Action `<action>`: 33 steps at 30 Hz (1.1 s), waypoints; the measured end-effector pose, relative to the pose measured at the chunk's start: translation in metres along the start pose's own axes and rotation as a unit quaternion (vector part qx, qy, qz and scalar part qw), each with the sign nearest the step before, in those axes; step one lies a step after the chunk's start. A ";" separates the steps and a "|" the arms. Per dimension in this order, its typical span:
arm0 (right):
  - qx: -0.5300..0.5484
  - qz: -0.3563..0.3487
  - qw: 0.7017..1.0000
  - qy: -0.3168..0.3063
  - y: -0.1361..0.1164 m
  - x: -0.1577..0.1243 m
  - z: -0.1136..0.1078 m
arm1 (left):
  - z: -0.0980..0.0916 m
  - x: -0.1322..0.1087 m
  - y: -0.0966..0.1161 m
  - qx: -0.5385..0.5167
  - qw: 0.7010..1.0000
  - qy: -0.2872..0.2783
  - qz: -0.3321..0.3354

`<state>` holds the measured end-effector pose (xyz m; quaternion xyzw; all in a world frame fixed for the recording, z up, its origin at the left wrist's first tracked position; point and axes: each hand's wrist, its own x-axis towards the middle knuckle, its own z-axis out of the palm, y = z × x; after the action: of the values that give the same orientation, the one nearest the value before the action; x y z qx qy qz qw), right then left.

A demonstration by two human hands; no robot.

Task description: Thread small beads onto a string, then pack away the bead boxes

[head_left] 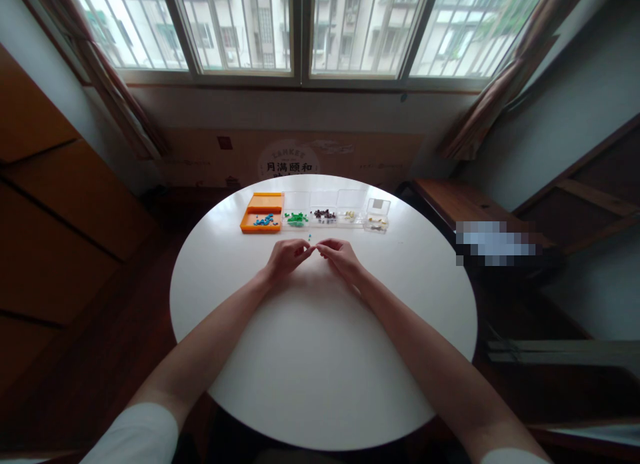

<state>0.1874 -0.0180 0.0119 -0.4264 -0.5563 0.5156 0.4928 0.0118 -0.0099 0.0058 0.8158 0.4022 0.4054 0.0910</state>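
Observation:
Over the far half of the white table (320,344), my left hand (289,256) and my right hand (341,254) meet fingertip to fingertip. Both hands are pinched closed; whatever sits between the fingertips is too small to make out. Just beyond them lie a couple of tiny blue-green pieces (309,237). Behind stands an orange box (243,227) with its lid up, holding blue pieces (266,220). To its right, clear lidded boxes hold green pieces (297,218), dark brown pieces (324,215) and cream pieces (349,215).
A smaller clear box (379,206) with pale and greyish pieces ends the row on the right. The round table's far edge lies close behind the boxes. A wooden bench (440,201) stands beyond the table's right side, under a window (300,31).

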 end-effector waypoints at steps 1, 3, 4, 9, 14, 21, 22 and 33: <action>0.000 0.000 1.000 -0.001 0.000 0.000 0.000 | 0.000 0.000 0.000 0.000 1.000 0.000 0.001; 0.001 -0.002 1.000 -0.004 0.001 0.000 0.000 | 0.000 0.000 0.000 0.000 1.000 0.000 0.000; 0.001 -0.003 1.000 -0.005 0.001 0.000 0.000 | 0.000 0.000 0.000 0.001 1.000 0.001 0.000; -0.008 -0.004 1.000 -0.005 0.000 0.000 0.000 | -0.001 0.000 0.000 0.002 1.000 0.001 0.002; -0.022 -0.008 1.000 -0.009 0.000 0.000 0.000 | 0.002 0.000 -0.002 -0.003 1.000 0.016 0.007; -0.031 -0.013 0.999 -0.017 0.000 0.000 0.000 | 0.002 0.000 0.000 0.007 0.998 0.034 0.054; -0.029 -0.013 0.999 -0.017 0.000 0.000 0.000 | 0.002 0.001 0.001 0.007 0.998 0.034 0.059; -0.025 -0.010 1.000 -0.015 -0.002 0.000 0.001 | 0.002 0.001 0.001 0.006 0.997 0.032 0.067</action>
<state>0.1865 -0.0185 0.0138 -0.4255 -0.5805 0.5026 0.4789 0.0139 -0.0095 0.0053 0.8283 0.3516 0.4339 0.0459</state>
